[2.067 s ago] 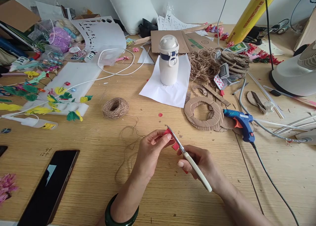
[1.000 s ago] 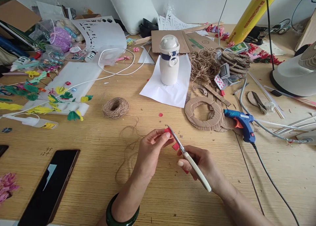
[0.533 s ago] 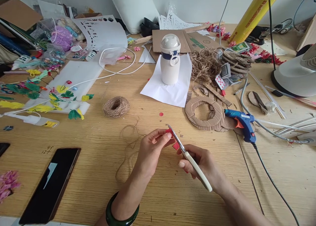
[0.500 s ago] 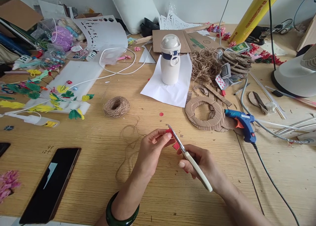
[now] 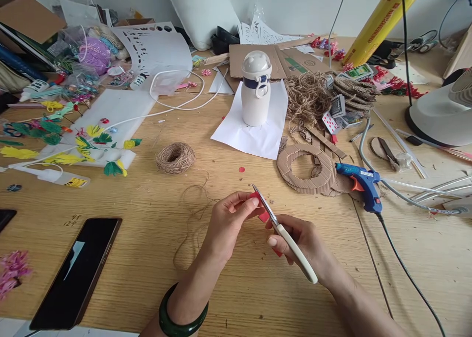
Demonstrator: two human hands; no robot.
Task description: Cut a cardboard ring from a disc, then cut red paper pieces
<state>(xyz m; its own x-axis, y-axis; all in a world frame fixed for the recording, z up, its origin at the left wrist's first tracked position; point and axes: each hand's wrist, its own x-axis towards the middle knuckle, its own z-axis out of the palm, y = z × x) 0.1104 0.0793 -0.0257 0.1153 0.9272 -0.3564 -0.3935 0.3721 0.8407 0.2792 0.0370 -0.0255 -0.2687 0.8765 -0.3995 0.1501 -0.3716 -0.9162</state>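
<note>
My left hand pinches a small piece of red paper between thumb and fingers. Scissors with cream handles are gripped in my right hand, their blades pointing up and left against the red piece. More red shows just below the blades and under my right fingers; whether it is all one strip I cannot tell. A tiny red disc lies on the table beyond my hands. Left of my left wrist, loose twine trails from a ball of twine.
A white bottle stands on white paper. To the right lie a cardboard ring and a blue glue gun with its cord. A phone rests at the left front; yellow and green craft pieces lie behind it.
The view has shifted very slightly. My hands, the scissors and the red paper keep almost the same position, with the blades still at the paper.
</note>
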